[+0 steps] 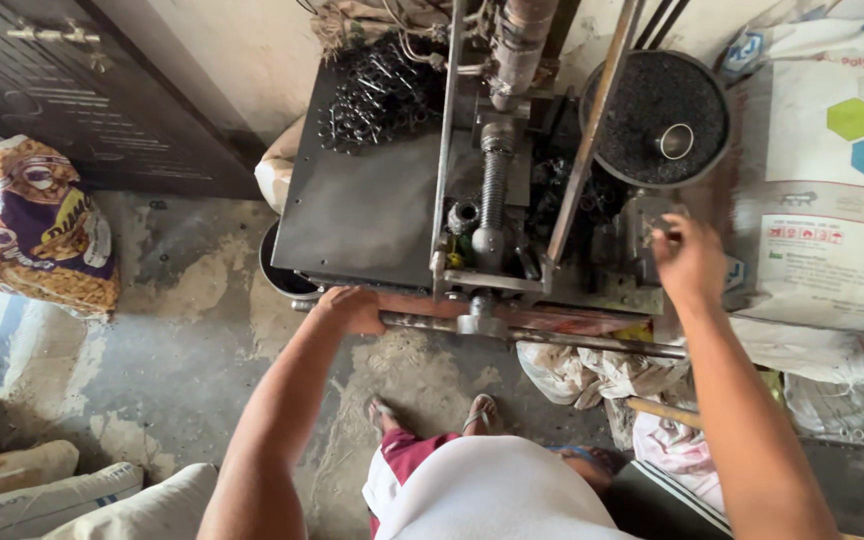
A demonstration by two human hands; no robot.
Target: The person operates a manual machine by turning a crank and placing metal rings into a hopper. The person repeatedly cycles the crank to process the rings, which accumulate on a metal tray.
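Steel, worn and greasy, makes up the bar (512, 335) that runs level along the front of the press (492, 200). The left hand (352, 308) is wrapped round the bar's left end, fingers curled tight together over it. The right hand (687, 262) is raised at the right side of the press, its fingertips pinched on a small dark piece (664, 232) against the metal there; what the piece is cannot be told. Just above that hand sits a round pan (657, 120) full of black grains, with a small metal ring (674, 141) lying in it. A thick screw (493, 190) stands in the middle of the press. To its left lies a dark flat plate (372, 215), and a heap of black rings (377, 95) is piled at the plate's far end. White sacks (832, 200) lean at the right. A printed bag (37, 230) stands well apart on the bare concrete floor (192, 330) at the left, and the person's sandalled feet (432, 412) show below the bar.
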